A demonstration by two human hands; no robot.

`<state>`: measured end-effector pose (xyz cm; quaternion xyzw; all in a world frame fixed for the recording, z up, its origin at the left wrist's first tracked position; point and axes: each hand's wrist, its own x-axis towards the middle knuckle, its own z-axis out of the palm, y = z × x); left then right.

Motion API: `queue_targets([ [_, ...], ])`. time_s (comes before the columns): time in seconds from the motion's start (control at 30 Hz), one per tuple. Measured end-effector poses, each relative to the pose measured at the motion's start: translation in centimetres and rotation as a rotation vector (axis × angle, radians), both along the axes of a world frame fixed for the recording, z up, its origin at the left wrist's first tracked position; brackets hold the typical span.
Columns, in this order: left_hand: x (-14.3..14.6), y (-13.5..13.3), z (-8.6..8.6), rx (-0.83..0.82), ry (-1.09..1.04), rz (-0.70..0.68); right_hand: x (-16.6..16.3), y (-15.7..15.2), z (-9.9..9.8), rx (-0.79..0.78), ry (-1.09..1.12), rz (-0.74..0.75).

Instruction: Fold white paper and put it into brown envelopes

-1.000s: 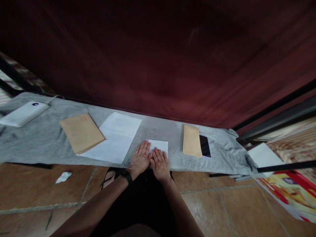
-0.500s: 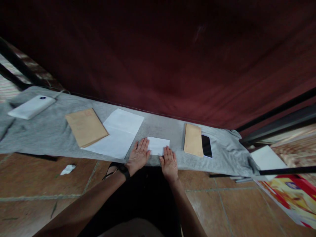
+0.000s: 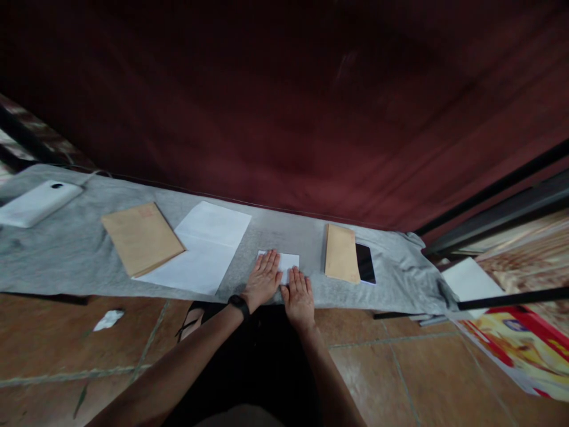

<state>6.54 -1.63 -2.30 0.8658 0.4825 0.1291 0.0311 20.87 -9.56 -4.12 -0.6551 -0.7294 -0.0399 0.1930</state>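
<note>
Small white paper [image 3: 289,261] lies partly under left hand [image 3: 263,280], seemingly touching right hand [image 3: 299,300]; both flat, grasping nothing.

And here's my white paper [image 3: 288,261], a small, plain rectangle lying flat near the front edge of the grey-draped worktop [image 3: 288,231], far edge straight, its left and near parts partly hidden from me.

I've got a white gadget [image 3: 40,204] with a cord [image 3: 91,176] on my left and a dark-screened phone [image 3: 365,263] off to my right. There's a crumpled white scrap [image 3: 109,320] on the tile floor [image 3: 364,370], a red-and-yellow box [image 3: 522,350] lower right, and dark red fabric [image 3: 284,118] in front of me.
</note>
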Motion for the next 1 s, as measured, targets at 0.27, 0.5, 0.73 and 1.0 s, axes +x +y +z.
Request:
queue_targets([
  [0.27, -2.3, 0.4, -0.3, -0.009, 0.003, 0.108, -0.3, 0.5, 0.8, -0.012, 0.056, -0.041],
  [0.5, -2.5, 0.2, 0.2, -0.003, 0.012, 0.093, -2.6, 4.8, 1.9, -0.057, 0.107, 0.036],
  [0.73, -2.4, 0.3, -0.2, 0.023, 0.019, 0.115, -2.6, 6.1, 0.7, -0.055, 0.069, 0.015],
  [1.0, -2.6, 0.2, -0.7, 0.033, -0.008, 0.178, 0.2, 5.3, -0.4, -0.003, 0.037, -0.082],
])
